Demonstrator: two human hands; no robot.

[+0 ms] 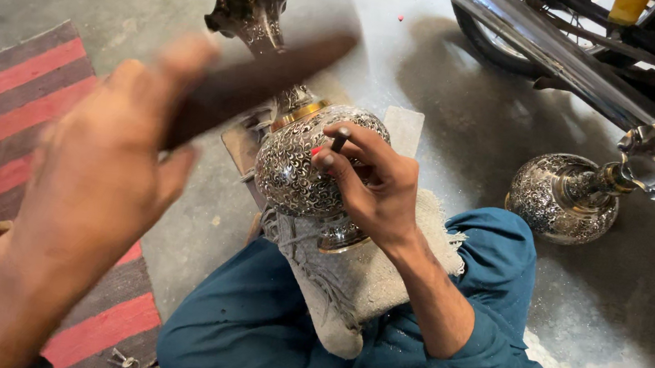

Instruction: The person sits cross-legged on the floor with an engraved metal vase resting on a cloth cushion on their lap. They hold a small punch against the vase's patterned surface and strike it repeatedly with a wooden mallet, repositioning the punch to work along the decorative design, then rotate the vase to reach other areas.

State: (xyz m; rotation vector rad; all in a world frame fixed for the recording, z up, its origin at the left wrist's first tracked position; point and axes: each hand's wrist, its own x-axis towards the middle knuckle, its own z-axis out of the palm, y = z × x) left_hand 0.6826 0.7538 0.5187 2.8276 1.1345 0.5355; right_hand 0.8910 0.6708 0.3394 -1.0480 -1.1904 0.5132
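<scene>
An engraved silver metal vase (pixel 289 173) with a flared, ruffled mouth lies tilted on a grey cloth pad (pixel 361 288) over my lap. My right hand (pixel 376 188) rests on the vase's round belly and pinches a short dark punch (pixel 340 138), tip against the metal. My left hand (pixel 103 171) is raised to the left of the vase, blurred by motion. It grips a dark wooden striking stick (pixel 270 77) that reaches up and right above the vase's neck. My legs in teal trousers (pixel 260 341) are folded beneath.
A second engraved vase (pixel 562 198) lies on the concrete floor at the right. A motorcycle's chrome exhaust pipe (pixel 544 46) and wheel are behind it. A red and grey striped rug (pixel 11 111) covers the floor at left, with a bunch of keys (pixel 121 364) near its lower edge.
</scene>
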